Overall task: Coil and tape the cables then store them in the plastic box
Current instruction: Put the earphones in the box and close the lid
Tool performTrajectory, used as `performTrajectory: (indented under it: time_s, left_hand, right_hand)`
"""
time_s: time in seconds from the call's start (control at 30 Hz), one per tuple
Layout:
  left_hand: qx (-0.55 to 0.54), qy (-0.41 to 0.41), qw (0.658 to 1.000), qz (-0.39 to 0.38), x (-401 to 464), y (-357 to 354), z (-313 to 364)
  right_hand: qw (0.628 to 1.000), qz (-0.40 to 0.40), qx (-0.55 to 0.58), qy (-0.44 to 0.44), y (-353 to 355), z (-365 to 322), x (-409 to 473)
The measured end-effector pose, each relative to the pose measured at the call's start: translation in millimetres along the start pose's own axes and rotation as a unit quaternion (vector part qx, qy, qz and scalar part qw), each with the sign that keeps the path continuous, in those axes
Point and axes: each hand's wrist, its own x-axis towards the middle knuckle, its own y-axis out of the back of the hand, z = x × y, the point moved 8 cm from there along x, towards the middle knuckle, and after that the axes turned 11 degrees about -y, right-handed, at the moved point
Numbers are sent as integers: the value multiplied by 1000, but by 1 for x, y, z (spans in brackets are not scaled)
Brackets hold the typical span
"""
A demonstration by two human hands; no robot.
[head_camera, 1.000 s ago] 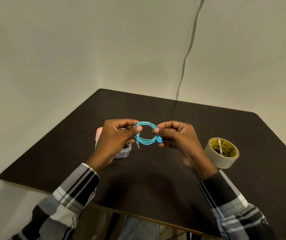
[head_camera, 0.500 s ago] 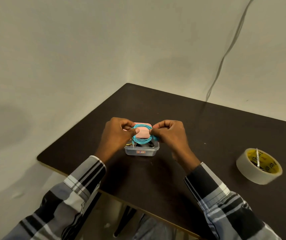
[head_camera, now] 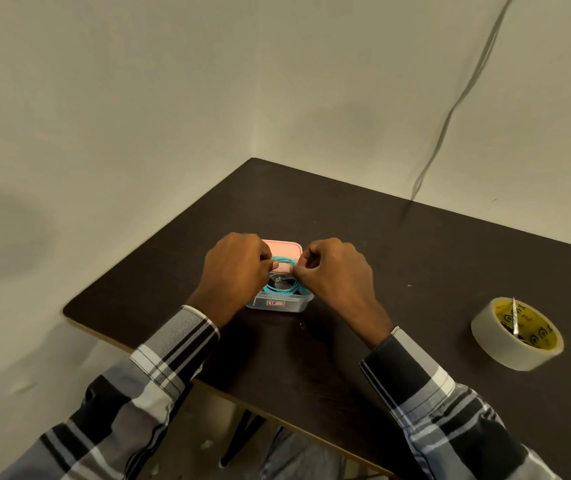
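The person is wearing a long-sleeved shirt with a big check pattern, and both sleeves are showing it. The left sleeve [head_camera: 159, 372] is carrying wide blocks of black, grey and white, with thin dark lines running across the pale parts. The right sleeve [head_camera: 439, 403] is showing the same checks, but here the black blocks are looking larger and the pale stripes are having a light blue-grey tone. Each cuff is ending at the wrist with a narrow white edge. The left hand [head_camera: 235, 271] and the right hand [head_camera: 336, 275] are bare, wearing no gloves, rings or watch
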Motion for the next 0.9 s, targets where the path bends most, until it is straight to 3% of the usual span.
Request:
performTrajectory:
  time_s: [0.1, 0.3, 0.37, 0.43, 0.5, 0.57, 0.73, 0.9]
  left_hand:
    - [13, -14, 1000, 20, 1, 2, 0]
    - [-1, -6, 1000, -20, 6, -7, -6]
    - [-30, 0, 999, -19, 5, -9, -9]
    - [-137, 15, 989, 48, 2, -6, -19]
    - [-256, 51, 957, 128, -4, -1, -35]
    - [-281, 98, 940, 169, -7, 2, -51]
    - [-265, 183, 944, 77, 5, -22, -77]
    - [-335, 203, 919, 50, 17, -37, -82]
  right_hand:
    - [997, 3, -64, 35, -1, -8, -4]
    - [989, -23, -122, 83, -12, -15, -11]
    - [993, -19, -85, 82, -8, -14, -10]
    - [998, 6, 10, 61, 5, -7, -4]
    - [992, 38, 112, 35, 18, 4, 7]
    - [983, 41, 180, -7, 19, 19, 21]
    - [951, -78, 260, -150, -27, 50, 46]
    - [926, -90, 311, -195, -45, 48, 55]
